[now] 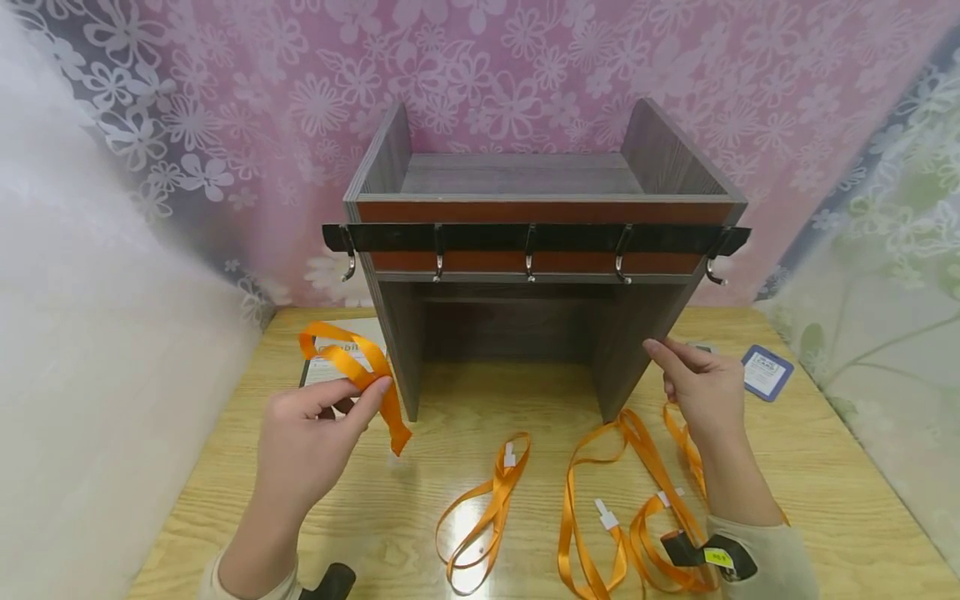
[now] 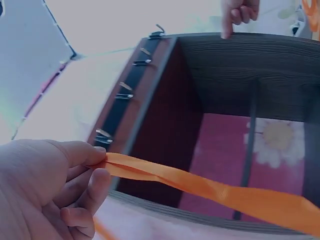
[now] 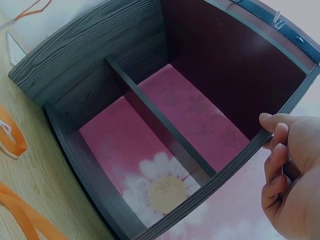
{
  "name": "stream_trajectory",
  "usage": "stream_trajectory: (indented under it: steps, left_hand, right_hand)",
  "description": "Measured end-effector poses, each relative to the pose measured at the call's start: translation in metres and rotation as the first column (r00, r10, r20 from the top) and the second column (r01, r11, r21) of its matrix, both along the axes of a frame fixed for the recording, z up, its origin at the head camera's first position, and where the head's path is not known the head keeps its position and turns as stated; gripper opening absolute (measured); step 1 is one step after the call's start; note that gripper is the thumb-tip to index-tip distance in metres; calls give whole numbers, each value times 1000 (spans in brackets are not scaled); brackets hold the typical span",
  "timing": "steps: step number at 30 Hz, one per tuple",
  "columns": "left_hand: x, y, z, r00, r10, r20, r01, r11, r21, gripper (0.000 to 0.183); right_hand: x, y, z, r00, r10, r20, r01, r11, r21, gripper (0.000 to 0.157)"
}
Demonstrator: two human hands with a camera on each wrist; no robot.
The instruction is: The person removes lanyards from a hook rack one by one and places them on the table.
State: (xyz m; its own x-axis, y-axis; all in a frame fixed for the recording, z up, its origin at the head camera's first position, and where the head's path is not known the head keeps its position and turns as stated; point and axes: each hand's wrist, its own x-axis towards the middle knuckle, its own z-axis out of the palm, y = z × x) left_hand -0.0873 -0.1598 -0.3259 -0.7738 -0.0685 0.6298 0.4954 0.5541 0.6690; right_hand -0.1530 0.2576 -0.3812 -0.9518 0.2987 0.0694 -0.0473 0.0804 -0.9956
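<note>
My left hand [image 1: 315, 437] pinches an orange lanyard [image 1: 347, 364] between thumb and fingers, left of a grey wooden shelf unit [image 1: 517, 179]. The strap loops above the grip and its tail hangs below; in the left wrist view the strap [image 2: 195, 187] stretches right across the shelf's open side. My right hand [image 1: 705, 387] grips the edge of the shelf's right side panel [image 3: 240, 152], thumb on the inner side and other fingers curled outside. A black rail [image 1: 483, 238] with several metal hooks [image 1: 529, 265] runs across the shelf's front.
Several orange lanyards [image 1: 491, 508] with white clips lie on the wooden table [image 1: 225, 500], mostly front and right. A blue card holder [image 1: 767, 372] lies at the right. Behind the left hand is a white printed card or box [image 1: 367, 332]. Flower-patterned walls [image 1: 262, 167] enclose the table.
</note>
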Motion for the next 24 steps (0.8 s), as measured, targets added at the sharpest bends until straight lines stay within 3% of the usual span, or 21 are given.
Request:
stream_trajectory:
  steps: [2,11,17,24]
  left_hand:
    - [4,-3,3,998,-1,-58,1,1000,0,28]
    - [20,-20,7,979,-58,-197,63,998,22,22]
    - [27,-28,0,975,-70,-211,82,995,51,19]
    - [19,-42,-15,979,-84,-186,103,990,95,22]
  right_hand:
    - [0,0,-1,1000,0,-4,0,1000,-3,25]
    - [0,-2,0,1000,-14,-13,13,999,-36,20]
    - [1,-1,1,999,-38,-16,37,998,-56,19]
    - [0,-3,0,1000,-14,-18,13,998,-57,23]
